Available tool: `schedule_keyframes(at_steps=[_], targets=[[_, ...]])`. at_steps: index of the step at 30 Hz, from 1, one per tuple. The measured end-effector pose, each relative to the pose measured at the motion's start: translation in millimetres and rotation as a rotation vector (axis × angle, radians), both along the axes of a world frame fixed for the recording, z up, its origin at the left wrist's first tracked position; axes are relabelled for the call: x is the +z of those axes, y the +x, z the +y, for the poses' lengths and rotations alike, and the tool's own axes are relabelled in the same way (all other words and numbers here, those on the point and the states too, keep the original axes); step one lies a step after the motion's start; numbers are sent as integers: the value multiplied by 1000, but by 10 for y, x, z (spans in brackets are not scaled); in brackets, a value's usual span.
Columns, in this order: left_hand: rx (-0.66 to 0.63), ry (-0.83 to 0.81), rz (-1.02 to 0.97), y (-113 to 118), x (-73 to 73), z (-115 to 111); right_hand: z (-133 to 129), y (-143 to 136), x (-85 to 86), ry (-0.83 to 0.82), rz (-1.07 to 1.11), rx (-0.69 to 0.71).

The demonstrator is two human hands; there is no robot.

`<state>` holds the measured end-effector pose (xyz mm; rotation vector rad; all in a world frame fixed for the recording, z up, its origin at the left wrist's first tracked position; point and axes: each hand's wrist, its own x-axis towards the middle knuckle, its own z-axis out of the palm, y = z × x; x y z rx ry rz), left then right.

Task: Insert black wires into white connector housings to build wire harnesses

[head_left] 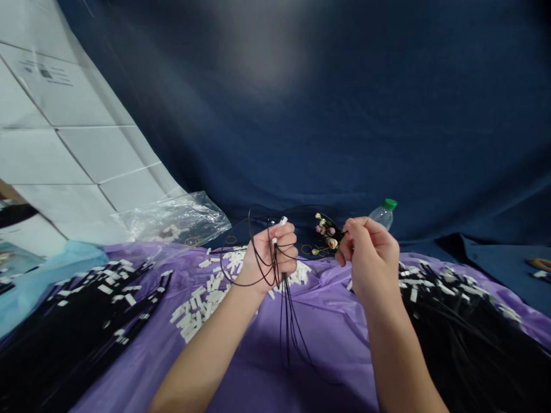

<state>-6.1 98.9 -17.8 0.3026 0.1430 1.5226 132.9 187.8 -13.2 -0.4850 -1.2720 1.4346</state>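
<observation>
Gripping the black cords (pixel 284 282) in my closed left hand (pixel 266 252), their free lengths hanging downward below it, I hold my right hand (pixel 372 252) apart, rightward, thumb and forefinger pinched together, on what I cannot tell.

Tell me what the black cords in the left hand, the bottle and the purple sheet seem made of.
Black cords: perhaps rubber or coated wire, apparently smooth; they curve in open loops.
Bottle: likely glossy plastic, being see-through under a green cap.
Purple sheet: plastic film or thin fabric, softly shiny and creased; can't tell which.
</observation>
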Motion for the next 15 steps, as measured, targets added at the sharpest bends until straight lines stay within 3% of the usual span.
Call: schedule_keyframes(at_steps=[5, 9, 12, 15], targets=[[62, 6, 154, -17, -1, 1, 22, 26, -7, 44, -125, -62], [147, -34, 249, -21, 34, -3, 80, 95, -6, 257, -523, -234], [239, -105, 311, -41, 56, 18, 172, 144, -31, 369, -745, -182], [312, -218, 389, -83, 46, 60, 277, 184, -49, 333, -727, -122]])
